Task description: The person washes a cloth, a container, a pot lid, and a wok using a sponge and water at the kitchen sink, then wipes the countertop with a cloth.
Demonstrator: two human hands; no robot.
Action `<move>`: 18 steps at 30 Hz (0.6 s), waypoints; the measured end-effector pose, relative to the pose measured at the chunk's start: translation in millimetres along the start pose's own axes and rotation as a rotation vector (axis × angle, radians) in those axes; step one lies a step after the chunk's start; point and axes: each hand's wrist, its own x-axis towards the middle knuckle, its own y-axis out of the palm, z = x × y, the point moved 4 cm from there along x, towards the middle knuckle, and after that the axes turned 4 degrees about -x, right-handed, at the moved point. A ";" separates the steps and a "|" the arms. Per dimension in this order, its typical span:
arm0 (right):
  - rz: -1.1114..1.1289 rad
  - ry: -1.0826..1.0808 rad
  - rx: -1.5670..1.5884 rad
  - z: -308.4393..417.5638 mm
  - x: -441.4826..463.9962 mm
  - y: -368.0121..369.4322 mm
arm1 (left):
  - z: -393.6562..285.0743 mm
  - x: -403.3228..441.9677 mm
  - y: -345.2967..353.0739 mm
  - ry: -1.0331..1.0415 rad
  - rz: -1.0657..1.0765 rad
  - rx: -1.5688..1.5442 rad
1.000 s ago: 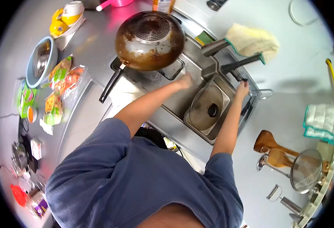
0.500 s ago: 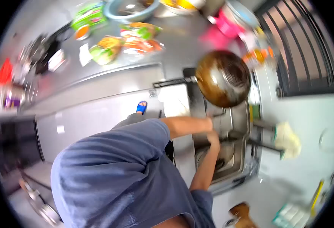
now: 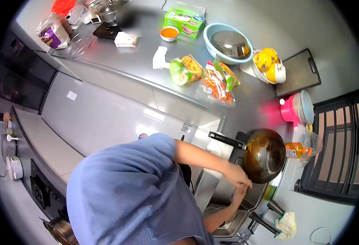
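My left hand [image 3: 237, 174] and my right hand [image 3: 240, 194] meet over the metal sink [image 3: 251, 198]. The left fingers stretch out over the right hand, which partly hides both sets of fingertips. No held object shows between them. Just beyond them a wok [image 3: 265, 155] lies upside down at the sink's end, its browned underside up and its black handle pointing away to the upper left. The left hand is close to the wok's rim; I cannot tell whether they touch.
On the counter [image 3: 142, 61] are snack bags [image 3: 186, 70], a blue basin [image 3: 228, 59], yellow bowls [image 3: 265, 61] and a green box [image 3: 183, 22]. An orange bottle [image 3: 296, 150] and a pink container [image 3: 289, 110] stand beyond the wok. A pale cloth [image 3: 285, 224] lies near dark handles by the wall.
The whole view has turned and shifted, and is sharper now. My hands remain together over the sink, now appearing nearer the wok's rim. The wok still lies upside down.
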 end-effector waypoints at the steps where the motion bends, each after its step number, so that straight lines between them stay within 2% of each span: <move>1: 0.064 -0.083 0.327 8.5 -0.8 -3.9 | 0.6 -32.9 -30.5 0.000 -0.111 -0.019; 2: -0.024 0.227 0.649 47.8 -24.9 -7.9 | 17.1 -71.1 -59.7 0.126 -0.343 -0.030; 3: -0.026 0.238 0.645 67.0 -25.4 7.3 | 30.2 -118.3 -95.5 0.147 -0.614 -0.067; 4: -0.009 0.365 0.044 78.1 -28.1 19.0 | 67.7 -166.7 -120.2 0.021 -0.816 0.085; 5: 0.011 0.481 -0.562 84.3 -34.3 23.4 | 88.7 -216.6 -148.1 -0.227 -1.076 0.381; 6: -0.007 0.425 -0.835 68.6 -36.5 26.1 | 120.4 -272.2 -175.5 -0.297 -1.308 0.171; 7: -0.042 0.383 -1.111 58.2 -40.1 29.0 | 181.1 -326.6 -191.8 -0.363 -1.606 -0.014; 8: -0.287 0.339 -0.755 44.5 -35.7 36.2 | 176.7 -368.1 -214.2 -0.435 -1.634 0.182; 9: -0.358 0.466 -0.769 43.4 -37.1 43.8 | 189.2 -398.2 -231.7 -0.634 -1.482 0.491; 10: -0.309 0.472 -0.887 43.3 -36.8 49.2 | 251.7 -432.6 -239.4 -0.804 -1.311 0.710; 11: -0.292 0.453 -0.819 40.7 -38.6 57.9 | 282.3 -449.1 -241.1 -1.018 -1.152 0.755; 12: -0.293 0.485 -0.594 42.4 -42.5 65.2 | 303.7 -457.4 -245.4 -1.216 -0.987 0.810; 13: -0.241 0.478 -0.317 42.1 -44.6 71.2 | 311.9 -459.9 -249.1 -1.265 -0.853 0.744; 14: -0.250 0.446 -0.245 39.7 -47.8 77.1 | 317.2 -461.6 -246.0 -1.318 -0.715 0.680; 16: -0.267 0.397 -0.296 58.2 -63.7 83.2 | 331.6 -458.8 -228.4 -1.254 -0.759 0.701; 18: -0.315 0.212 -0.293 47.9 -74.8 85.4 | 327.6 -445.5 -197.9 -1.132 -0.727 0.889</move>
